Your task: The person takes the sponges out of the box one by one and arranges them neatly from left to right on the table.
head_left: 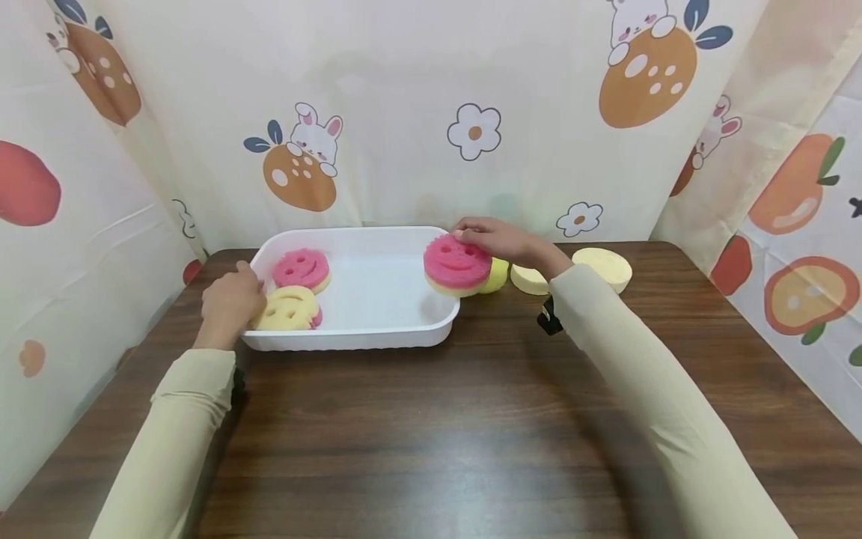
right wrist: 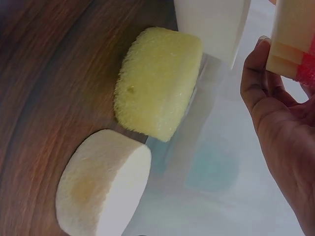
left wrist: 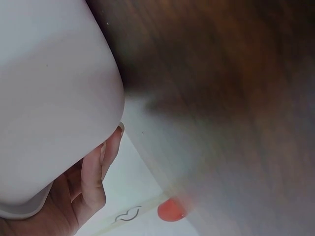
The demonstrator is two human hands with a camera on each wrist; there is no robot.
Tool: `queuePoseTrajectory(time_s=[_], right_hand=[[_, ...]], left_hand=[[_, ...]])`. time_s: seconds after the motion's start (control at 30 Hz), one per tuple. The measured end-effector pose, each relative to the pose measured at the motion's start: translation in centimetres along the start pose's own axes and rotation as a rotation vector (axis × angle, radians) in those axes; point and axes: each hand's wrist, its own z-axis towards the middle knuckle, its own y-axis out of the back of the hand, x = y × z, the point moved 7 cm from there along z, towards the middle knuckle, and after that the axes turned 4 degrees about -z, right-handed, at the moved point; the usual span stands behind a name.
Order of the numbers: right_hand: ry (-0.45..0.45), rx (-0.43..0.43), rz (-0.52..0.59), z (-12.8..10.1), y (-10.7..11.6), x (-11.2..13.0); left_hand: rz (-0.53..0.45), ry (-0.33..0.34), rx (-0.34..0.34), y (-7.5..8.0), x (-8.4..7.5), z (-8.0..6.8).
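My right hand [head_left: 471, 233] grips a pink smiley-face sponge [head_left: 457, 262] with a yellow underside and holds it over the right rim of a white tray [head_left: 377, 333]. In the right wrist view the thumb [right wrist: 258, 73] presses that sponge's yellow edge [right wrist: 290, 34]. My left hand [head_left: 232, 299] holds the tray's left front corner, and its fingers [left wrist: 93, 182] lie against the tray's outer wall [left wrist: 49, 98]. At the left end of the tray lie a pink smiley sponge [head_left: 301, 269] and a yellow smiley sponge [head_left: 288, 308].
Three plain round sponges lie on the brown wooden table [head_left: 431, 434] right of the tray: a bright yellow one [head_left: 497, 275] [right wrist: 157, 83], a pale one [head_left: 528, 279] [right wrist: 103, 182] and a larger pale one [head_left: 604, 266]. Printed curtains close off the back and sides.
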Motion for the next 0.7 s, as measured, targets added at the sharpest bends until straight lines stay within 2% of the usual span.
queuePoseTrajectory(time_s=[0.27,0.47,0.7], right_hand=[[-0.035,-0.019,0.012,-0.8,0.3,-1.5],[-0.023,-0.034,-0.033,-1.1,0.3,-2.1],[-0.041,-0.003,-0.040,-1.9,-0.1,-3.0]], left_hand=[[-0.006,-0.012,-0.012,0.1,-0.2,0.3],[-0.002,0.005,-0.014,0.1,0.1,0.4],[-0.007,0.003,-0.006,-0.1,0.2,0.3]])
